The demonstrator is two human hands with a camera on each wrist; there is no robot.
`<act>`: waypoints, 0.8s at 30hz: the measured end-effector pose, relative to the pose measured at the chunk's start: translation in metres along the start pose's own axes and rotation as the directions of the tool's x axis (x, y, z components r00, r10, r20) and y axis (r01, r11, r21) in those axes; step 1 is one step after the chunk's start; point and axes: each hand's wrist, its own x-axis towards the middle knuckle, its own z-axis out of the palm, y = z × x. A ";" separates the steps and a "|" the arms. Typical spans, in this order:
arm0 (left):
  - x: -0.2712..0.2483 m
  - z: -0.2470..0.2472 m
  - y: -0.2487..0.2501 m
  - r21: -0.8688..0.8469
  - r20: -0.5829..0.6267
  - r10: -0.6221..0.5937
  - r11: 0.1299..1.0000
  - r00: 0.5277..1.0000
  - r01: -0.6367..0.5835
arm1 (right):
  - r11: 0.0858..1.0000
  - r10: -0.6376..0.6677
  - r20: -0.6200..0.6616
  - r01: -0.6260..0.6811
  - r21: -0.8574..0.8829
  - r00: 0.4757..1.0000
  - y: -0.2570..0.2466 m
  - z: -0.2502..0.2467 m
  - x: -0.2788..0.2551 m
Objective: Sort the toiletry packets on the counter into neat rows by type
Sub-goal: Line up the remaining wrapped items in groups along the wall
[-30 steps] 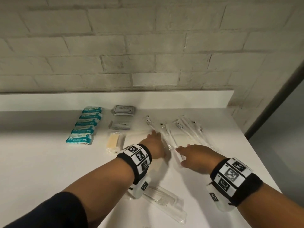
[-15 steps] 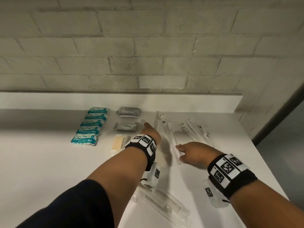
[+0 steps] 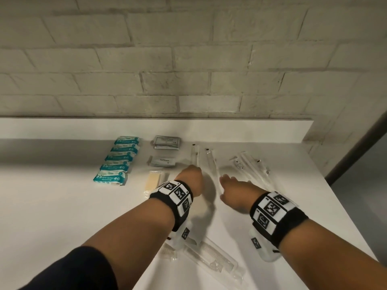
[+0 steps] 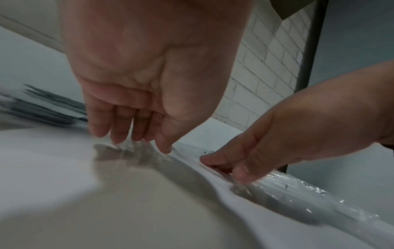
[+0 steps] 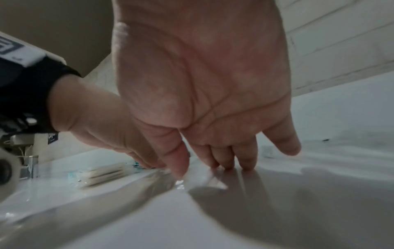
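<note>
Two clear toothbrush packets (image 3: 196, 155) (image 3: 212, 164) lie side by side, pointing at the back wall. My left hand (image 3: 191, 176) stands over the near end of the left one, with straight fingers (image 4: 119, 134) touching its clear wrap (image 4: 130, 150). My right hand (image 3: 231, 188) reaches in from the right, fingertips (image 5: 226, 164) down on the counter by the near end of the right packet (image 5: 200, 181). Neither hand grips anything. More toothbrush packets (image 3: 251, 167) lie loose to the right.
A row of teal packets (image 3: 119, 162) lies at the left. Beside it are grey sachets (image 3: 167, 142) (image 3: 163, 162) and a cotton swab packet (image 3: 154, 181). Clear comb packets (image 3: 211, 260) lie under my left forearm. The counter edge (image 3: 335, 206) runs along the right.
My left hand has moved forward and the two toothbrush packets have gone from slanted to nearly straight, side by side. My right hand has stayed at their near ends.
</note>
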 end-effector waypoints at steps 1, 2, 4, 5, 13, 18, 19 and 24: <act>0.002 0.001 -0.003 -0.029 -0.008 -0.004 1.000 1.000 0.004 | 1.000 0.002 -0.003 -0.002 -0.010 1.000 -0.005 -0.001 0.008; 0.003 0.003 -0.005 -0.038 -0.016 0.012 0.999 1.000 -0.012 | 1.000 0.004 -0.006 -0.004 -0.021 1.000 -0.011 -0.003 0.016; 0.005 0.004 -0.007 -0.074 -0.019 0.034 0.997 0.999 -0.035 | 1.000 0.010 -0.014 -0.011 -0.026 1.000 -0.020 -0.005 0.033; 0.005 0.002 -0.007 -0.076 -0.006 0.047 0.996 0.999 -0.047 | 1.000 0.012 -0.019 -0.012 -0.024 1.000 -0.025 -0.006 0.041; 0.027 -0.001 -0.013 -0.121 -0.030 0.057 0.991 0.998 -0.061 | 0.996 -0.073 -0.102 0.077 0.039 0.992 -0.024 -0.017 0.066; 0.032 0.001 -0.009 -0.109 0.011 0.138 0.985 0.990 -0.136 | 0.988 0.092 -0.533 -0.143 -0.055 0.841 0.025 -0.025 0.050; 0.032 0.002 -0.008 -0.069 0.070 0.163 0.985 0.984 -0.158 | 0.974 0.166 -0.486 -0.221 -0.057 0.858 0.034 -0.027 0.045; 0.033 0.007 -0.008 0.034 0.149 0.213 0.975 0.966 -0.220 | 0.933 0.313 -0.249 -0.346 -0.101 0.917 0.052 -0.024 0.042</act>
